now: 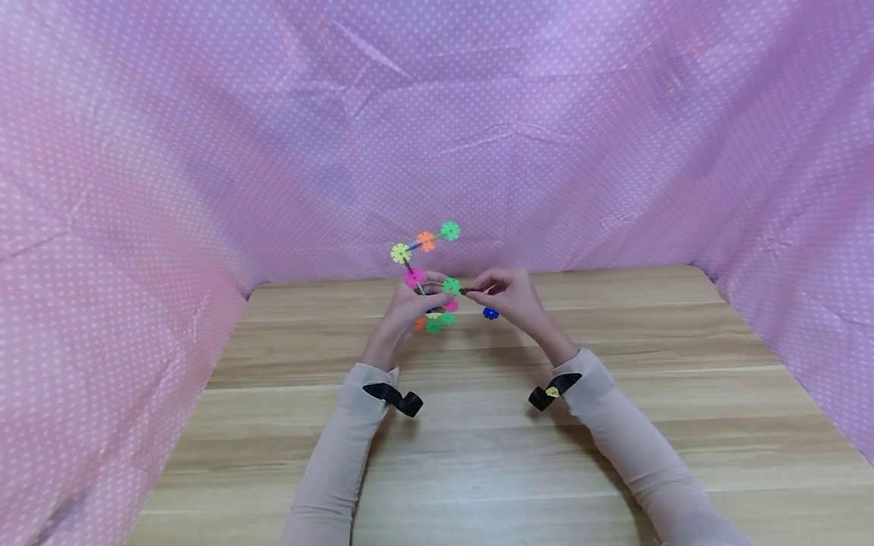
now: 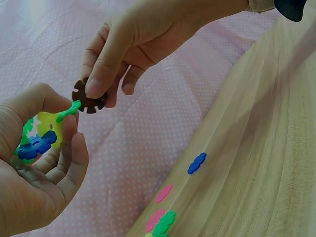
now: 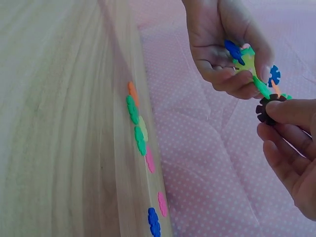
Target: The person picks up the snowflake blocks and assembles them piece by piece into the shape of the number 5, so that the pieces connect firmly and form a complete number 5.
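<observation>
My left hand (image 1: 407, 307) holds a chain of joined plastic snowflake discs in green, yellow, blue, orange and pink. One end of the chain rises above the hand, topped by a green disc (image 1: 450, 230). Between thumb and fingers of that hand is a green disc (image 2: 69, 111), seen nearly edge-on in the left wrist view. A dark brown disc (image 2: 89, 96) is pinched by my right hand (image 1: 512, 298), its notched edge meeting the green disc's edge. Whether their slots are fully pushed together I cannot tell. Curled fingers hide part of the chain.
Several loose discs lie along the far part of the wooden table (image 1: 471, 455): a blue disc (image 3: 154, 222), a pink disc (image 3: 162, 204), a green disc (image 3: 132, 109) and an orange disc (image 3: 133, 93) among them. Behind the table hangs a pink dotted cloth (image 1: 437, 152).
</observation>
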`<control>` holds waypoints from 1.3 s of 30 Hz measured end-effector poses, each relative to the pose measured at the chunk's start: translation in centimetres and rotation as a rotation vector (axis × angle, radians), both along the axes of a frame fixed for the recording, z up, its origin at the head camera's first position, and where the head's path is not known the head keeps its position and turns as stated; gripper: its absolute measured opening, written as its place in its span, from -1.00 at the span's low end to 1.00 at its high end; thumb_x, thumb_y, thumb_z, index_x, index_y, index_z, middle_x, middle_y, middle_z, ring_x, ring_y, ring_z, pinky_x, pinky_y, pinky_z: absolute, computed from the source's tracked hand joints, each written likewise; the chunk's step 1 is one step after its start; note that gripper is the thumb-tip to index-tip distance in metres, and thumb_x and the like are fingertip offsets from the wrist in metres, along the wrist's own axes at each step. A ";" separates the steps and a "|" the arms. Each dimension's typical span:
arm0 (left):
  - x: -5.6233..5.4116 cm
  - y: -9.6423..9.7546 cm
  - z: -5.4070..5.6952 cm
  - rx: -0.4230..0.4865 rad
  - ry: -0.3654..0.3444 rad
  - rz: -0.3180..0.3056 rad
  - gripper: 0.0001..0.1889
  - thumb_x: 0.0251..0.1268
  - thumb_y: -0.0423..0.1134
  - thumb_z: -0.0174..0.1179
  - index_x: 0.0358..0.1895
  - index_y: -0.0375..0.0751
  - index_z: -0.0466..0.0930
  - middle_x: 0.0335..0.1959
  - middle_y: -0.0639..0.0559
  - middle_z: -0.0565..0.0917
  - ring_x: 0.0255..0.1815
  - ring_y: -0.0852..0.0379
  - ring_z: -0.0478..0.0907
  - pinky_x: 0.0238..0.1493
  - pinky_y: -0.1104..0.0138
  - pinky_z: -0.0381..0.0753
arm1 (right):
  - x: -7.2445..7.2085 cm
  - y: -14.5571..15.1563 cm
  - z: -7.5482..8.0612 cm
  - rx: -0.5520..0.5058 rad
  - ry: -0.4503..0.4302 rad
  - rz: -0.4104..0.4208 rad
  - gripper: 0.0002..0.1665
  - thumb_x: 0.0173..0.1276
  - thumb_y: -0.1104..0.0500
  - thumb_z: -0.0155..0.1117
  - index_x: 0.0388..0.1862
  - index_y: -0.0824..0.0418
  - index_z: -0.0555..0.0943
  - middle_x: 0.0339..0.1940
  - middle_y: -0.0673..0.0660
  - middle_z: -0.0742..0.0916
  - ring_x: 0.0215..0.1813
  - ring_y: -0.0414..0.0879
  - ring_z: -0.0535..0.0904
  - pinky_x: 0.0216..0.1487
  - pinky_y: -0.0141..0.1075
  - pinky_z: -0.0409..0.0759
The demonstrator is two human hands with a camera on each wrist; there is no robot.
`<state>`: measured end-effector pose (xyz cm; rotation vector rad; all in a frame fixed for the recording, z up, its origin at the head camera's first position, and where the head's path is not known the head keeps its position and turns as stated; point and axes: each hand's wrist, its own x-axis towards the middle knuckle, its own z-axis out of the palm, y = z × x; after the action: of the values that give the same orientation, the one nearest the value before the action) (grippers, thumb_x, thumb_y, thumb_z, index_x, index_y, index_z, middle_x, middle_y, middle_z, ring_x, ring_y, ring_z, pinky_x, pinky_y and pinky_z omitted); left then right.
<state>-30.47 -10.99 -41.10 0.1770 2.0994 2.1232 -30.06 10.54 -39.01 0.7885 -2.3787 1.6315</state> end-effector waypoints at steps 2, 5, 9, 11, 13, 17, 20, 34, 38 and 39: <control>0.1 0.2 -0.1 0.014 0.016 0.012 -0.69 0.27 -0.44 0.35 0.06 -0.36 0.58 -0.28 0.05 0.69 -0.23 0.18 0.66 -0.14 0.35 0.74 | 0.8 -0.3 0.7 -0.009 0.037 -0.003 -0.92 0.25 0.45 0.44 -0.29 0.50 0.73 -0.31 0.39 0.80 -0.31 -0.18 0.70 -0.21 -0.20 0.76; 0.1 0.4 -0.1 0.028 0.029 0.041 -0.71 0.23 -0.46 0.36 0.01 -0.36 0.59 -0.30 0.05 0.70 -0.24 0.18 0.67 -0.16 0.36 0.74 | 1.4 -0.5 1.1 -0.021 0.083 -0.010 -0.94 0.23 0.47 0.43 -0.32 0.50 0.73 -0.34 0.38 0.80 -0.33 -0.19 0.69 -0.23 -0.14 0.75; 0.3 0.8 -0.1 0.041 0.013 0.073 -0.79 0.19 -0.46 0.39 -0.13 -0.26 0.62 -0.33 0.04 0.71 -0.30 0.21 0.67 -0.16 0.35 0.73 | 1.7 -0.5 1.2 -0.022 0.139 -0.027 -0.95 0.22 0.48 0.44 -0.34 0.51 0.72 -0.37 0.37 0.80 -0.35 -0.04 0.70 -0.27 -0.23 0.74; 0.3 0.9 0.0 0.059 0.012 0.078 -0.81 0.17 -0.48 0.38 -0.21 -0.21 0.62 -0.33 -0.01 0.72 -0.32 0.21 0.68 -0.14 0.33 0.73 | 1.7 -0.6 1.2 -0.029 0.161 -0.033 -0.95 0.21 0.49 0.44 -0.36 0.52 0.72 -0.39 0.37 0.80 -0.37 0.07 0.70 -0.29 -0.27 0.73; 0.3 1.0 0.0 0.074 0.019 0.075 -0.82 0.16 -0.50 0.38 -0.26 -0.18 0.62 -0.31 -0.08 0.74 -0.34 0.21 0.68 -0.13 0.30 0.74 | 1.8 -0.6 1.1 -0.043 0.182 -0.035 -0.95 0.18 0.51 0.44 -0.38 0.52 0.72 -0.40 0.37 0.80 -0.39 0.15 0.70 -0.31 -0.29 0.73; 0.3 0.9 0.3 0.084 0.026 0.055 -0.82 0.16 -0.50 0.38 -0.30 -0.14 0.63 -0.29 -0.12 0.76 -0.35 0.18 0.71 -0.08 0.24 0.77 | 2.0 -0.7 1.2 -0.066 0.223 -0.033 -0.95 0.14 0.54 0.45 -0.41 0.52 0.72 -0.42 0.37 0.80 -0.42 0.09 0.69 -0.33 -0.32 0.71; 0.4 0.8 0.5 0.070 0.013 0.040 -0.82 0.18 -0.50 0.38 -0.31 -0.13 0.63 -0.35 -0.03 0.75 -0.34 0.16 0.71 -0.04 0.20 0.77 | 1.9 -0.8 0.9 -0.069 0.258 -0.026 -0.95 0.13 0.56 0.44 -0.43 0.52 0.72 -0.44 0.36 0.79 -0.44 0.03 0.67 -0.35 -0.34 0.69; 0.4 0.6 0.3 0.065 0.084 0.007 -0.84 0.22 -0.45 0.38 -0.20 -0.14 0.66 -0.35 0.12 0.69 -0.28 0.21 0.64 -0.09 0.36 0.67 | -0.5 -0.6 -2.0 -0.102 0.211 -0.054 -0.95 0.23 0.42 0.47 -0.33 0.38 0.75 -0.34 0.26 0.81 -0.31 -0.15 0.69 -0.18 -0.43 0.69; 0.6 0.0 0.6 0.051 0.083 -0.051 -0.78 0.28 -0.29 0.40 -0.04 -0.19 0.68 -0.20 0.06 0.70 -0.15 0.14 0.63 0.16 0.07 0.62 | -0.7 -0.3 -1.8 -0.118 0.182 -0.043 -0.94 0.27 0.38 0.47 -0.28 0.33 0.75 -0.30 0.26 0.81 -0.27 -0.33 0.66 -0.13 -0.39 0.70; 0.6 -0.2 0.6 0.045 0.079 -0.062 -0.75 0.29 -0.26 0.40 -0.01 -0.19 0.68 -0.17 0.05 0.70 -0.13 0.13 0.63 0.20 0.02 0.59 | -0.7 -0.2 -1.7 -0.124 0.174 -0.040 -0.94 0.27 0.37 0.46 -0.27 0.33 0.75 -0.29 0.26 0.81 -0.26 -0.34 0.66 -0.12 -0.40 0.70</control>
<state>-29.90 -11.14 -40.47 0.3321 2.0607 2.1632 -30.75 10.32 -40.71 0.8188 -2.1397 1.6054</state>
